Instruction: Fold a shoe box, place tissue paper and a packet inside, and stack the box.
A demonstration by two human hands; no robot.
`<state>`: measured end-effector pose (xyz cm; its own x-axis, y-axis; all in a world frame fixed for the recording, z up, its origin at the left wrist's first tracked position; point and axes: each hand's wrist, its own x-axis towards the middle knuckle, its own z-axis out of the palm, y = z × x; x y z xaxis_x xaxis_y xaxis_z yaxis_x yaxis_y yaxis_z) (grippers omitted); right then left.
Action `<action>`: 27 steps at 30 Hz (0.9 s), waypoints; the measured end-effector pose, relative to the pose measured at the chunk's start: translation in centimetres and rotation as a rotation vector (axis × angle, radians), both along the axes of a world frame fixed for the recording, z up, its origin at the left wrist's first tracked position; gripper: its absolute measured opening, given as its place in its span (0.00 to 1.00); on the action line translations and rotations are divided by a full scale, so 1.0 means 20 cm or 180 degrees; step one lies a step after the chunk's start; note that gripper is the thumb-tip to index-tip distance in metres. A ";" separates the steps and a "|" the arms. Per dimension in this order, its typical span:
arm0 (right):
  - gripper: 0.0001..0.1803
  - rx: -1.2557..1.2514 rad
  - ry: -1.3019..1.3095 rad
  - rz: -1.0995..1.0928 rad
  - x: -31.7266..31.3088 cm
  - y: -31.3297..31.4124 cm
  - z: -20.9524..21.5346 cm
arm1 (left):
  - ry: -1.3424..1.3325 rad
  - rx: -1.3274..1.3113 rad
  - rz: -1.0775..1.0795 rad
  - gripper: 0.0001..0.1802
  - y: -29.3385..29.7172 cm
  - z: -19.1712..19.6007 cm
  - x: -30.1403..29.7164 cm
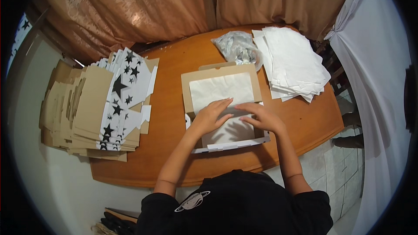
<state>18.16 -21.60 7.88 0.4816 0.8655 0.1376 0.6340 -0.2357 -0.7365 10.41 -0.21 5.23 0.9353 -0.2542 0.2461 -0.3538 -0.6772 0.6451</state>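
In front of me on the table stands an open cardboard box, brown inside with a white outer face, its lid leaning back. A sheet of white paper lines it, running from the lid down into the bottom. My left hand hovers over the box's left half, fingers stretched toward the middle. Facing it from the right side is my right hand, its fingers spread and slightly bent. Both hands hold nothing, and their shadows fall on the paper. Whether any fingertip touches the paper, I cannot tell.
Flattened brown boxes and white ones with black stars are piled on the wooden table's left side. At the back right lies a stack of white paper, beside a clear plastic bag with greyish contents. Brown curtains hang behind.
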 end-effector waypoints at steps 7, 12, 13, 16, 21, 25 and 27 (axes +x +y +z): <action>0.12 0.1256 -0.0344 -0.1496 0.39 0.01 -0.11 | -0.1210 0.0651 0.0411 0.21 -0.11 -0.04 0.52; 0.11 0.1152 -0.0445 -0.2107 0.70 0.07 -0.30 | -0.1102 0.1120 0.0911 0.23 -0.12 -0.18 0.81; 0.12 0.1013 -0.0710 -0.2133 0.78 0.09 -0.33 | -0.0991 0.1341 0.1042 0.23 -0.11 -0.18 0.86; 0.14 0.0422 -0.1015 -0.2098 0.92 0.12 -0.47 | -0.0120 0.1433 0.0799 0.23 -0.12 -0.22 0.89; 0.07 -0.0289 -0.1847 -0.1825 1.06 0.21 -0.68 | -0.0066 0.1239 0.0853 0.19 -0.11 -0.29 0.91; 0.04 -0.0599 -0.2696 -0.2181 1.15 0.24 -0.84 | -0.0184 0.1527 0.0770 0.17 -0.11 -0.32 0.96; 0.04 -0.0664 -0.2643 -0.2272 1.17 0.25 -0.88 | -0.0199 0.1567 0.0706 0.16 -0.10 -0.32 0.98</action>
<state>41.46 -16.54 -9.64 0.7040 0.4705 0.5320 0.5809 -0.8124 -0.0501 29.93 -2.22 -1.17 0.9670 -0.1518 0.2047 -0.1957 -0.9568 0.2152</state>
